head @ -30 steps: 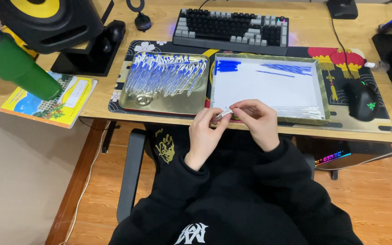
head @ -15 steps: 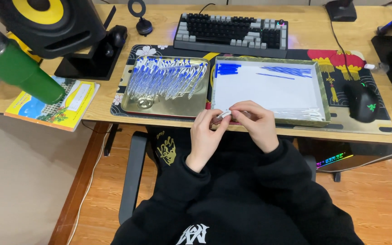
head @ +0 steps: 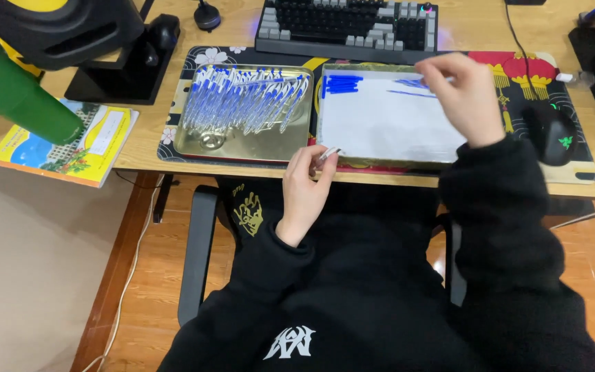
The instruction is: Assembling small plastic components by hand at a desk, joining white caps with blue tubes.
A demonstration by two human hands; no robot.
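You're pinching a small white pen cap [head: 330, 152] in your left hand [head: 306, 186] at the desk's front edge; your right hand [head: 464, 96] is gripping what looks like the pen itself, blurred, over the sheet of white paper [head: 387, 124] in the right tray [head: 380, 160]; I'd say you're testing pens 1 by 1. The paper is carrying 1 solid blue scribble patch [head: 343, 84] and a few thin lines, so some pens look done; the left tray [head: 246, 147] is holding a heap of blue pens [head: 242, 102], too many and too overlapped to count; 2 trays, 1 keyboard [head: 349, 27], 1 mouse [head: 549, 131].
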